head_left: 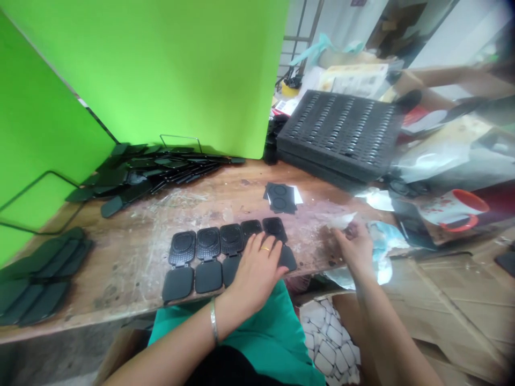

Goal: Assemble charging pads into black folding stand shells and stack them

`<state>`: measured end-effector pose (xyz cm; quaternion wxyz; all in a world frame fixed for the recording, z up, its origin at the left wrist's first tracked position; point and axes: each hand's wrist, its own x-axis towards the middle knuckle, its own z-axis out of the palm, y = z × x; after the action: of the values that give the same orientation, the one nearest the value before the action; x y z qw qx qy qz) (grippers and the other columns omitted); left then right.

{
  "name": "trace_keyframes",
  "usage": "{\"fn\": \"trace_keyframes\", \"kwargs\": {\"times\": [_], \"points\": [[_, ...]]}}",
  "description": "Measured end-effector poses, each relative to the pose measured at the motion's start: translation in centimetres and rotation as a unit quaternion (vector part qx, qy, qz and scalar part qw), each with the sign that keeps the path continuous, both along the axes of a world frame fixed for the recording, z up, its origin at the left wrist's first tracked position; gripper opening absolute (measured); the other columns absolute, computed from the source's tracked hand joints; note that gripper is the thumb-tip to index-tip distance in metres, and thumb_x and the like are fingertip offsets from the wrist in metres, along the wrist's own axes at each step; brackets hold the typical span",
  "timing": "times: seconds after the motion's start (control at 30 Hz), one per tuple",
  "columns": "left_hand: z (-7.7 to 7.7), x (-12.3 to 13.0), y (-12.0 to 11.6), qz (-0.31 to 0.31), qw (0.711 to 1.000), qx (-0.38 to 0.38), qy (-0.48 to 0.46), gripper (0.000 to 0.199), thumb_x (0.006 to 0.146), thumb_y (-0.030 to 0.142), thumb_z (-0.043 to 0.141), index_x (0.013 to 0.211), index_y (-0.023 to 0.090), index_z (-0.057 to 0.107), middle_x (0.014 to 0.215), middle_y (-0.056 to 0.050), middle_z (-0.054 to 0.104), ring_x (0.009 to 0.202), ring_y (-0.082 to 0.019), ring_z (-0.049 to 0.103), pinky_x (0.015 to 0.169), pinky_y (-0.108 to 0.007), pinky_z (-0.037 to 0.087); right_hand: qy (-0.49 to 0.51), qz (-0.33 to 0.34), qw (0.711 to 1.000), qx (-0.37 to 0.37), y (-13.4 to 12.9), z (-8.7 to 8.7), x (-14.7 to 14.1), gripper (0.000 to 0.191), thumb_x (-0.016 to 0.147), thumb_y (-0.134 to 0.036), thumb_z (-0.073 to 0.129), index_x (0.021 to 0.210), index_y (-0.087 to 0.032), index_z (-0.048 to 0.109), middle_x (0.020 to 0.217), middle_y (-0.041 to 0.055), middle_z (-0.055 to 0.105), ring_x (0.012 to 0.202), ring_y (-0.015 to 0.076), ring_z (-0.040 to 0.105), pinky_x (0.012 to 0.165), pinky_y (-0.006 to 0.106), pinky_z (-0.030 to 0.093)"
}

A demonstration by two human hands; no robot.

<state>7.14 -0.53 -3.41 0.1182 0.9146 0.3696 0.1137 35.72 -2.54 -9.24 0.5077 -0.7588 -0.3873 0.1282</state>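
Observation:
A row of several black hinged cases (208, 244) lies unfolded along the table's near edge, with ringed, textured upper halves and smooth lower halves. Over the cases at the right end rests my left hand (257, 271), fingers stretched out and touching them, partly hiding the ones beneath. To the right, my right hand (356, 246) is closed in a pinch on a small white sheet (343, 220), somewhat blurred. Beyond the row sits a small stack of black sheets with ring outlines (280, 198), a white piece under it.
More black cases are heaped by the green partition (193, 69) and stacked at left (38, 284). At right stand a black foam tray with slots (341, 128), a phone (412, 222) and a mug (454, 208). A box of white pieces (330, 338) is below the table edge.

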Motion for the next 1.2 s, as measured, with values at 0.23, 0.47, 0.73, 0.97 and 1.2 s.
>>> {"fn": "trace_keyframes", "kwargs": {"times": [0.23, 0.47, 0.73, 0.97, 1.2], "points": [[-0.4, 1.1, 0.1, 0.028, 0.998, -0.011, 0.049, 0.055, 0.090, 0.042, 0.064, 0.133, 0.009, 0.058, 0.139, -0.019, 0.056, 0.135, -0.043, 0.042, 0.115, -0.060, 0.028, 0.122, 0.073, 0.990, 0.019, 0.4, 2.9, -3.0, 0.039, 0.071, -0.042, 0.074, 0.102, -0.020, 0.065, 0.094, 0.0052, 0.070, 0.084, 0.0230, 0.066, 0.078, 0.036, 0.053], [-0.1, 1.2, 0.2, 0.027, 0.997, -0.033, 0.062, 0.054, 0.090, 0.041, 0.063, 0.132, 0.008, 0.059, 0.139, -0.020, 0.057, 0.133, -0.044, 0.044, 0.114, -0.062, 0.026, 0.139, 0.158, 0.977, -0.022, 1.6, 4.9, -5.1, 0.043, 0.065, -0.042, 0.082, 0.100, -0.020, 0.074, 0.097, 0.0033, 0.074, 0.088, 0.0233, 0.065, 0.084, 0.038, 0.051], [-0.3, 1.3, 0.3, 0.031, 0.997, -0.024, 0.061, 0.055, 0.088, 0.043, 0.066, 0.132, 0.011, 0.059, 0.137, -0.020, 0.058, 0.132, -0.043, 0.046, 0.113, -0.061, 0.027, 0.235, 0.187, 0.954, -0.002, 3.7, 5.2, -6.1, 0.043, 0.057, -0.037, 0.089, 0.091, -0.019, 0.071, 0.091, 0.0045, 0.074, 0.083, 0.0201, 0.064, 0.078, 0.033, 0.050], [-0.2, 1.5, 0.4, 0.017, 0.994, -0.023, 0.101, 0.057, 0.091, 0.045, 0.061, 0.135, 0.009, 0.057, 0.140, -0.020, 0.056, 0.133, -0.044, 0.045, 0.113, -0.063, 0.028, 0.356, 0.183, 0.916, 0.028, 5.3, 5.2, -6.5, 0.033, 0.055, -0.034, 0.090, 0.072, -0.018, 0.067, 0.067, -0.0022, 0.061, 0.056, 0.0087, 0.046, 0.051, 0.021, 0.036], [-0.5, 1.5, 0.4, 0.022, 0.993, -0.001, 0.113, 0.056, 0.093, 0.048, 0.057, 0.136, 0.012, 0.057, 0.141, -0.016, 0.057, 0.133, -0.040, 0.047, 0.114, -0.061, 0.031, 0.231, 0.176, 0.957, 0.009, 6.6, 4.2, -7.5, 0.033, 0.066, -0.046, 0.077, 0.081, -0.018, 0.066, 0.068, -0.0009, 0.061, 0.054, 0.0104, 0.045, 0.048, 0.022, 0.035]]}}
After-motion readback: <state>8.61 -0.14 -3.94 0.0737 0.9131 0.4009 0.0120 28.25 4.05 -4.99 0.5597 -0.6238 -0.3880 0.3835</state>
